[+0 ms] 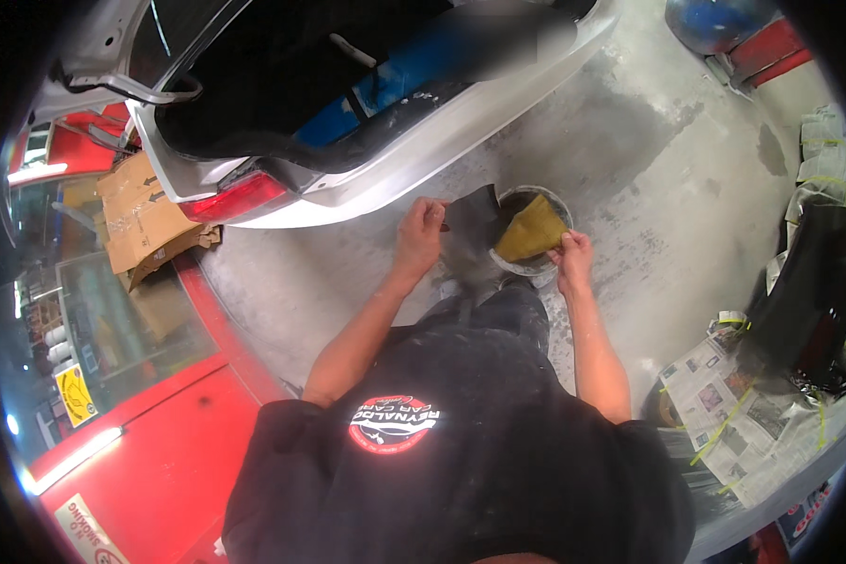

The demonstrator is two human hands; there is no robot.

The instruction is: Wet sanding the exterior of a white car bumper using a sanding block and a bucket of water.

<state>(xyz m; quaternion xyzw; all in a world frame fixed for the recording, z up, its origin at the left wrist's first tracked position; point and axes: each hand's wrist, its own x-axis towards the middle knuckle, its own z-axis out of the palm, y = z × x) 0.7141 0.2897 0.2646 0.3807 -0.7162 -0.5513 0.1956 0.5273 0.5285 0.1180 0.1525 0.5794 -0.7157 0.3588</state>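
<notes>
My left hand (pixel 420 237) pinches the edge of a thin dark grey sheet (pixel 472 224), which looks like sandpaper and hangs beside a bucket. On the other side, my right hand (pixel 573 258) grips the corner of a mustard-yellow piece (pixel 533 229), cloth-like or a stiff sheet; its exact material is unclear. That yellow piece is held over the mouth of the round, pale-rimmed bucket (pixel 562 206), covering much of its inside. Both hands are in front of my body, above the floor.
A white car's rear bumper (pixel 498 132), with a red tail light (pixel 238 199), spans the top under an open hatch. Left are a cardboard box (pixel 146 214) and a red panel (pixel 150 451). A glossy black part (pixel 804 301) and taped newspaper (pixel 738 414) stand right.
</notes>
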